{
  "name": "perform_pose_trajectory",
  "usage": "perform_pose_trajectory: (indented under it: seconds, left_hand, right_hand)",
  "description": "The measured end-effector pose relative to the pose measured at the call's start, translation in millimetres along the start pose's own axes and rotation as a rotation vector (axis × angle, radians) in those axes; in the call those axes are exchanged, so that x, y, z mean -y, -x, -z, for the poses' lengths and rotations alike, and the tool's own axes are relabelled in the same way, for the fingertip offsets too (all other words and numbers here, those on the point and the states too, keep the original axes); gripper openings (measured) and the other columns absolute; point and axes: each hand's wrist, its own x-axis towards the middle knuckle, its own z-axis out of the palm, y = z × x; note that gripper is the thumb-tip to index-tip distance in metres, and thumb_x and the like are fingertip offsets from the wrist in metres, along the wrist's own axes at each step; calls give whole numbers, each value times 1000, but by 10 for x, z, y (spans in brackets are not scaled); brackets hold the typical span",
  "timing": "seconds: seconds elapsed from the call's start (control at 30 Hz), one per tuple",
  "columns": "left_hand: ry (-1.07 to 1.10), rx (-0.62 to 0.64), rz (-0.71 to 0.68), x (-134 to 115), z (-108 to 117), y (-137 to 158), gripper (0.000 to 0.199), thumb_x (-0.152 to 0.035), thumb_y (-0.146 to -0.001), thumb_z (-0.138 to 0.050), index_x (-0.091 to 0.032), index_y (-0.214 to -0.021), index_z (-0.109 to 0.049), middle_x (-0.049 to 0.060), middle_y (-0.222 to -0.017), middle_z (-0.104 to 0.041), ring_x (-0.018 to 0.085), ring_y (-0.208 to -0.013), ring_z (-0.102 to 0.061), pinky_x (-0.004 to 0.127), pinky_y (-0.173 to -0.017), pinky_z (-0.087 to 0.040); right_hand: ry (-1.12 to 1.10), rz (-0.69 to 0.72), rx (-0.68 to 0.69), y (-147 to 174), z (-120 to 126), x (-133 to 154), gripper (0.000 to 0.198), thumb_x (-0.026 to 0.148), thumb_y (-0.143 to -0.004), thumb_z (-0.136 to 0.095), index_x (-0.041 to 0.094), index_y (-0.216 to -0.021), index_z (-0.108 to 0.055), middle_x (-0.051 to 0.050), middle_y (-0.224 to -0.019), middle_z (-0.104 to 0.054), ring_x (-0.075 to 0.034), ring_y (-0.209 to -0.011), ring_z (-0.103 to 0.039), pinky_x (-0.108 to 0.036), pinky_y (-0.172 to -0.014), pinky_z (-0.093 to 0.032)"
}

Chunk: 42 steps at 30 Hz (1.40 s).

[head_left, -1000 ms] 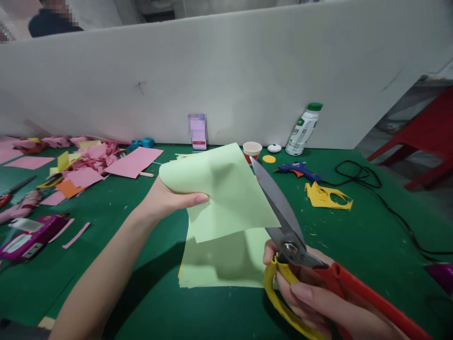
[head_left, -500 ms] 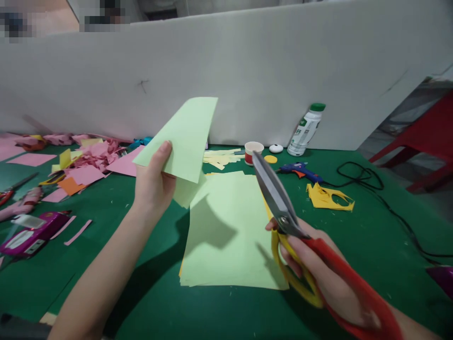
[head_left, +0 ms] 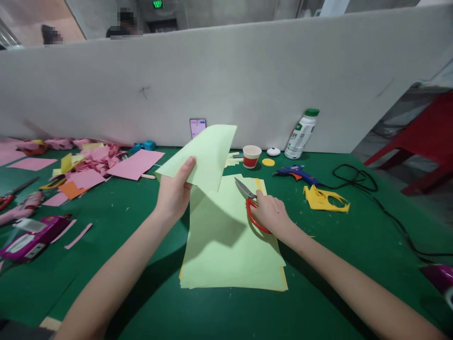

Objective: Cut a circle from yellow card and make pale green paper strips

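Raised over the table, my left hand [head_left: 174,193] pinches a pale green sheet of paper [head_left: 207,158] between thumb and fingers; the sheet bends over toward the right. My right hand [head_left: 271,212] is closed on scissors [head_left: 257,222] with a red handle, their blades pointing up and left, low over the right part of a stack of pale green paper [head_left: 226,264]. Most of the far handle is hidden by my fingers. Yellow-orange edges peek out from under the stack, and the raised sheet casts a shadow on it.
Behind the stack stand a paper cup [head_left: 251,158], a leaning bottle [head_left: 300,134] and a phone [head_left: 197,127]. A blue glue gun [head_left: 297,174] with a black cord and a yellow cut scrap [head_left: 325,198] lie right. Pink scraps [head_left: 102,158] and a purple tool [head_left: 35,238] lie left.
My right hand with the scissors has gone from near the camera down and forward over the stack. My left hand and its sheet have shifted right and lower in view.
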Motion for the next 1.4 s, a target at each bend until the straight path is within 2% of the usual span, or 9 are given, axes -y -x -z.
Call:
perform_pose_trajectory:
  seconds: [0.17, 0.27, 0.43, 0.63, 0.77, 0.9, 1.03, 1.2, 1.4]
  left_hand:
    - [9, 50, 61, 58, -71, 85, 32, -29, -72, -66, -18, -102, -62, 7, -110, -64, 23, -105, -57, 31, -86, -49]
    - [-3, 68, 64, 108, -109, 139, 34, -30, -73, -65, -18, -105, -61, 7, -113, -62, 23, -107, -55, 31, -88, -47]
    - [-71, 132, 65, 197, -110, 160, 37, -38, -73, -63, -18, -104, -60, 6, -103, -66, 21, -94, -61, 30, -78, -49]
    - [-548, 778, 259, -111, -70, 241, 59, -57, -84, -30, -18, -48, -55, 1, -38, -49, 13, -42, -49, 27, -52, -42]
    - [-800, 584, -105, -336, -156, 367, 37, -41, -81, -49, -19, -52, -42, -6, -42, -33, 8, -37, -28, 23, -39, -23]
    - [-934, 348, -455, -241, -238, 278, 30, -32, -72, -62, -20, -96, -50, 4, -94, -54, 15, -74, -50, 27, -63, -39]
    - [-947, 460, -319, -114, -204, 101, 15, -31, -81, -50, -18, -74, -54, 2, -76, -56, 16, -72, -51, 27, -63, -37]
    - [-718, 257, -238, -272, -91, -4, 38, -35, -81, -52, -19, -50, -36, -5, -49, -27, 9, -44, -26, 25, -44, -21]
    - [-631, 173, -231, -562, -75, -170, 24, -40, -75, -60, -19, -65, -59, -2, -56, -50, 10, -47, -42, 22, -43, -29]
  right_hand:
    - [-171, 101, -68, -39, 200, 52, 23, 20, -80, -50, 7, -99, -57, -22, -100, -59, -33, -92, -57, -37, -66, -42]
    - [-382, 303, -41, 91, 417, 180, 26, 30, -83, -50, 19, -105, -56, -8, -107, -60, -18, -95, -57, -28, -74, -44]
    - [-1149, 414, 82, 323, 644, 393, 25, 38, -81, -52, 16, -79, -63, 0, -66, -62, -10, -61, -56, -22, -58, -45]
    - [-1488, 254, -87, 209, 809, 240, 19, 37, -69, -66, 18, -68, -64, 2, -62, -58, -8, -55, -49, -22, -54, -42]
    - [-1511, 234, -141, 158, 949, 113, 20, 39, -69, -66, 20, -68, -62, -1, -68, -60, -11, -60, -52, -24, -57, -45]
    - [-1516, 290, -92, 198, 1069, 110, 20, 41, -70, -64, 21, -66, -62, -1, -69, -61, -13, -66, -57, -25, -61, -46]
    - [-1584, 224, -37, 193, 1177, 37, 16, 37, -68, -67, 22, -67, -63, 1, -70, -61, -11, -67, -57, -21, -60, -45]
    - [-1576, 101, -124, 112, 1302, -287, 13, 28, -70, -66, 17, -65, -61, 4, -63, -56, -4, -53, -50, -19, -50, -39]
    - [-1485, 61, -109, 77, 1332, -570, 17, 27, -76, -60, 16, -63, -59, 3, -56, -57, -6, -53, -52, -23, -56, -39]
